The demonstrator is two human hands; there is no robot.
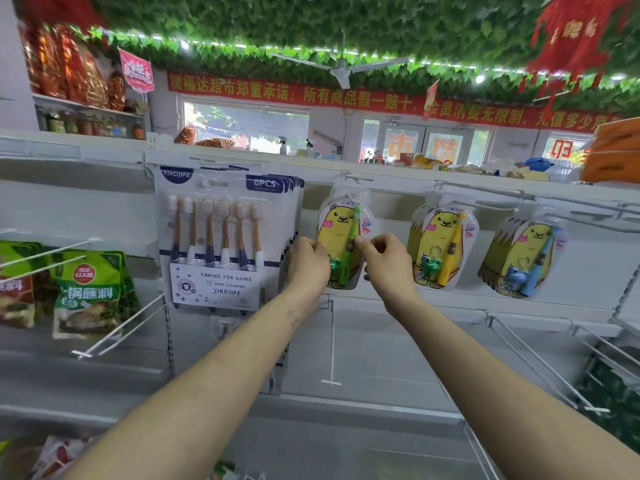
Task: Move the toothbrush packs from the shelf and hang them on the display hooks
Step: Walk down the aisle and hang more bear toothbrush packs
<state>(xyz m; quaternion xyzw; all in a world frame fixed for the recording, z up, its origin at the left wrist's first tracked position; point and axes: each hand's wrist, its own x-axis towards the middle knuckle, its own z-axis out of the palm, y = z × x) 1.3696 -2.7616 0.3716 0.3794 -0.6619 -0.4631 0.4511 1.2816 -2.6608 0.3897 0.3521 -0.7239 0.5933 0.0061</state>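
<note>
A yellow bear toothbrush pack [341, 233] with a green brush hangs from a display hook [356, 177] at the centre. My left hand [308, 261] grips its left edge and my right hand [388, 258] pinches its right edge. Two more hooks to the right carry a stack of yellow-brush bear packs [440, 240] and a stack of blue-brush bear packs [523, 254]. To the left hangs a stack of white six-brush packs [221, 237].
Green seasoning pouches [86, 292] hang on hooks at the left. Bare white hooks [331, 344] jut out below the packs and at the lower right [533, 362]. A white top shelf [242, 157] runs above the hooks. Red packets [59, 455] lie at the bottom left.
</note>
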